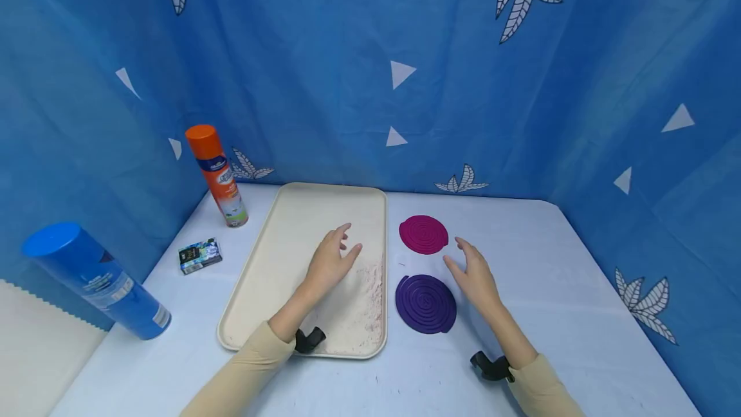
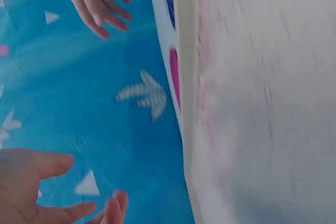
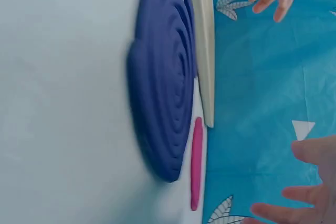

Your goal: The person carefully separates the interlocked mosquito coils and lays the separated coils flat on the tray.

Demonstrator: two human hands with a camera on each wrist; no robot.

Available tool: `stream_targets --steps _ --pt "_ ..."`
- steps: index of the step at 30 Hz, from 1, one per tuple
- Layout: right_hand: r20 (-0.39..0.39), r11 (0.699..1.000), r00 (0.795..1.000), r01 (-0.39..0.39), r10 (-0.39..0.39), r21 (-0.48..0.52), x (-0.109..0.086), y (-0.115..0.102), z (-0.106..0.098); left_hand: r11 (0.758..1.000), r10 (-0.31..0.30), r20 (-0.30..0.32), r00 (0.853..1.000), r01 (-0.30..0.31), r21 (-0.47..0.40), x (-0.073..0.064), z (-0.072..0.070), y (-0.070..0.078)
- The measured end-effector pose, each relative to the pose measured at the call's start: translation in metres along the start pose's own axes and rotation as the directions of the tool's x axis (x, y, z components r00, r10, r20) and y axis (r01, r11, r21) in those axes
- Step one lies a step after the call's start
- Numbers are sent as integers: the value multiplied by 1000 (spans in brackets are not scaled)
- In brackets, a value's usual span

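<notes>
My left hand hovers over the cream tray, fingers apart and nothing in it. To the right of the tray, a flat magenta spiral coil lies behind a purple spiral coil on the white table. Beside these two coils is my right hand, raised above the tabletop with thumb and fingers spread, holding nothing. The right wrist view gives a close side look at the ridged purple coil, with the edge of the magenta one beyond it.
An orange spray can stands at the back left and a blue can nearer the front left. Between them lies a small patterned box. Reddish crumbs and marks dot the tray's right side. Blue printed cloth hangs around the table.
</notes>
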State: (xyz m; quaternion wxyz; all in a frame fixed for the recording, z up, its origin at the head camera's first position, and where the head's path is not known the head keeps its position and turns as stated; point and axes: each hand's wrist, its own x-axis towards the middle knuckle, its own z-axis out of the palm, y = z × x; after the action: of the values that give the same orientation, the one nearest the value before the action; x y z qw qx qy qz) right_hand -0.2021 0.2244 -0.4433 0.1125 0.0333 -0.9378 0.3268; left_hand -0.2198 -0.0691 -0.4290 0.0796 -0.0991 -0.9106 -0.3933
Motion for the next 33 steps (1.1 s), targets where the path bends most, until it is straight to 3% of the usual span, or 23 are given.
stream_targets --steps 3,7,14,18,21,24,27,29,33 --pt "14 996 1000 -28 27 81 -12 7 1 991 10 93 996 3 -136 -13 11 15" --pt "32 988 998 -66 62 142 -29 15 6 966 16 254 967 51 -255 -32 25 28" --pt "51 963 986 -166 159 214 -45 21 13 966 26 404 914 81 -245 -62 49 43" --pt "51 958 982 -188 181 215 -50 19 18 921 39 484 874 157 -357 -72 59 51" --pt "48 963 987 -161 154 215 -53 16 23 873 24 509 860 230 -430 -77 64 54" --pt "30 964 991 -136 133 227 -54 14 26 835 5 497 868 269 -479 -79 68 54" --pt "35 936 984 -177 174 303 -54 12 27 801 -26 474 880 301 -517 -79 70 54" --pt "68 897 973 -231 222 377 -54 11 27 778 -49 463 885 325 -538 -78 71 55" --pt "138 786 939 -340 315 517 -54 9 26 769 -76 424 902 323 -551 -77 73 55"
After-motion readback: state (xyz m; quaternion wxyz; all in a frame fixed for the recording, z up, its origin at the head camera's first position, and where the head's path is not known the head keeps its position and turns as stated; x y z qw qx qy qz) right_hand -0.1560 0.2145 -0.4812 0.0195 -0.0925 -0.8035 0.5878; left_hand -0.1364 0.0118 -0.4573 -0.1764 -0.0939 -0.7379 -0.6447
